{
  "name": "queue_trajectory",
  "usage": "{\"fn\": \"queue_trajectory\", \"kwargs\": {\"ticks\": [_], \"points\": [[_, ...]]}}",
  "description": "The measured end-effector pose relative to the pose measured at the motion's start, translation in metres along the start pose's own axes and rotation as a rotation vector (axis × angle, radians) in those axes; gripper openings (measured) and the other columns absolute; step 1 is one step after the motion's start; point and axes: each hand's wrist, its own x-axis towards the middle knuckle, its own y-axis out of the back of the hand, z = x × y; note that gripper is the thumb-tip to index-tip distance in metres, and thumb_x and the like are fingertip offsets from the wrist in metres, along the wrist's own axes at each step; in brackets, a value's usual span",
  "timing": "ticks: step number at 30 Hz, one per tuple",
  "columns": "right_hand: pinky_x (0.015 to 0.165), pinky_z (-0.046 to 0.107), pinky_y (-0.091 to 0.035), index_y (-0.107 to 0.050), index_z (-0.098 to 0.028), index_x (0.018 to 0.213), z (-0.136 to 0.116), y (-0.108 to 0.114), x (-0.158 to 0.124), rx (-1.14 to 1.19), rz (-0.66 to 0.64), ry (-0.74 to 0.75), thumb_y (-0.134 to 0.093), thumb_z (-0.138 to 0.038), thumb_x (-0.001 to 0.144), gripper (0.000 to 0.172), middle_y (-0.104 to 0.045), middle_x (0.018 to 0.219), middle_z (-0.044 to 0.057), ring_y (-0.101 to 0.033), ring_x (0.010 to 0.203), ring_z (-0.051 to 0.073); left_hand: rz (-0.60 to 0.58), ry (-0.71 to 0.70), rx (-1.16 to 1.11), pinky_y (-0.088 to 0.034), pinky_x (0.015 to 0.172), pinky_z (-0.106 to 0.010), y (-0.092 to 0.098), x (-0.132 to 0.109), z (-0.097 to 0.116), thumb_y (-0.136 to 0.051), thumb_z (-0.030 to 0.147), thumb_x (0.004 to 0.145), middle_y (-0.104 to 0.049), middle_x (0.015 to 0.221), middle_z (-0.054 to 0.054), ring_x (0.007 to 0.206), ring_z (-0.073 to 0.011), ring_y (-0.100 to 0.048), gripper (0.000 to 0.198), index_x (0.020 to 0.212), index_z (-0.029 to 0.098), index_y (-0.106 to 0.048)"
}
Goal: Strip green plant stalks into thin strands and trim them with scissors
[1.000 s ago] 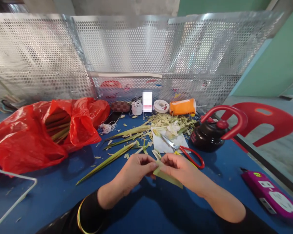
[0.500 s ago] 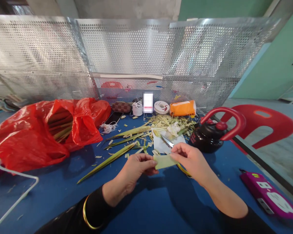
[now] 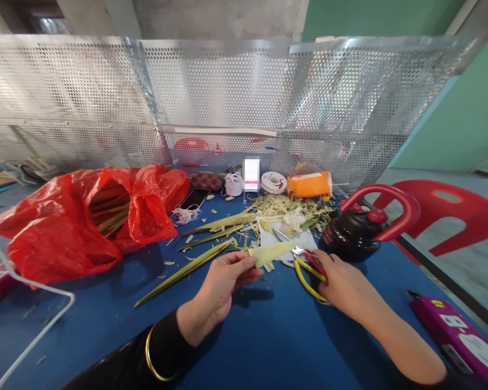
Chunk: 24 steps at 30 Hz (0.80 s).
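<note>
Blue table (image 3: 268,336) backed by a perforated metal screen (image 3: 228,92) and strewn with leaf trimmings. Left hand (image 3: 223,281) pinches one end of a pale green leaf strip (image 3: 272,252) between thumb and fingers, holding it just above the table. Right hand (image 3: 344,279) lies just beside it, fingers closed on the handles of the scissors (image 3: 309,265) – blades touching the strip's far tip. Red bag (image 3: 65,227) sits left, black kettle (image 3: 355,235) right

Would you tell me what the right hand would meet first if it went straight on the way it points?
The right hand points up-left at the scissors; its fingertips seem to be at the handles, though contact is unclear.
</note>
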Motion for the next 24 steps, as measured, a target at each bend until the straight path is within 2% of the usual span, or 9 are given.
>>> {"fn": "queue_trajectory", "kwargs": {"ticks": [2,5,8,11,13,16,20,24], "points": [[0.063,0.034,-0.047,-0.047,-0.010,0.131,-0.001,0.003,0.000,-0.008,0.009,-0.032,-0.047,-0.007,0.064,0.067,-0.063,0.095,0.014,-0.067,0.075,0.028,0.002,-0.003,-0.022,-0.052,0.060,-0.018,0.000,0.000,0.001,-0.078,0.021,0.065,-0.066,0.062,-0.001,0.058,-0.0111,-0.066,0.021,0.071,0.014,-0.059],[0.064,0.033,-0.049,-0.046,-0.012,0.134,-0.001,0.004,-0.006,0.073,0.059,-0.050,-0.047,-0.007,0.064,0.070,-0.066,0.103,0.015,-0.069,0.079,0.028,0.007,-0.016,-0.057,-0.052,0.061,-0.019,0.001,0.000,0.002,-0.077,0.023,0.067,-0.067,0.063,-0.002,0.061,-0.0120,-0.067,0.020,0.071,0.014,-0.059],[0.066,0.030,-0.053,-0.046,-0.019,0.136,0.006,0.000,-0.017,0.274,0.049,-0.080,-0.048,-0.011,0.067,0.070,-0.070,0.103,0.008,-0.070,0.081,0.025,0.001,-0.029,-0.092,-0.051,0.060,-0.019,0.003,0.000,0.002,-0.076,0.022,0.068,-0.068,0.067,-0.002,0.065,-0.0134,-0.068,0.019,0.072,0.014,-0.060],[0.065,0.029,-0.055,-0.047,-0.024,0.136,0.017,-0.007,-0.028,0.459,0.005,-0.138,-0.057,-0.025,0.072,0.065,-0.074,0.098,0.003,-0.072,0.081,0.025,0.003,-0.058,-0.115,-0.049,0.054,-0.016,0.004,0.000,0.002,-0.076,0.022,0.068,-0.065,0.066,-0.001,0.063,-0.0112,-0.065,0.017,0.073,0.014,-0.061],[0.071,0.027,-0.056,-0.049,-0.026,0.135,0.020,-0.012,-0.035,0.602,0.033,-0.172,-0.062,-0.037,0.074,0.063,-0.073,0.103,0.002,-0.071,0.090,0.026,0.005,-0.074,-0.129,-0.048,0.053,-0.016,0.004,0.000,0.003,-0.074,0.021,0.070,-0.064,0.064,0.000,0.059,-0.0091,-0.062,0.014,0.072,0.014,-0.062],[0.081,0.023,-0.054,-0.055,-0.024,0.130,0.015,-0.015,-0.044,0.781,0.076,-0.100,-0.064,-0.042,0.076,0.058,-0.069,0.117,0.004,-0.066,0.104,0.025,0.009,-0.063,-0.156,-0.049,0.056,-0.017,0.002,0.000,0.004,-0.069,0.017,0.074,-0.064,0.064,-0.003,0.057,-0.0088,-0.061,0.009,0.072,0.012,-0.062],[0.088,0.024,-0.052,-0.066,-0.022,0.117,-0.005,-0.010,-0.052,0.890,0.054,-0.022,-0.069,-0.033,0.067,0.051,-0.068,0.118,0.006,-0.063,0.108,0.027,0.047,-0.065,-0.189,-0.051,0.058,-0.018,0.000,-0.001,0.004,-0.069,0.015,0.075,-0.066,0.065,-0.004,0.059,-0.0105,-0.064,0.009,0.071,0.013,-0.061],[0.080,0.022,-0.055,-0.062,-0.027,0.118,-0.022,-0.004,-0.053,0.927,-0.075,-0.131,-0.069,-0.011,0.050,0.070,-0.070,0.114,0.002,-0.066,0.102,0.026,0.052,-0.104,-0.190,-0.051,0.058,-0.018,0.001,-0.002,0.004,-0.069,0.015,0.075,-0.067,0.066,-0.004,0.059,-0.0105,-0.064,0.009,0.071,0.013,-0.061]]}}
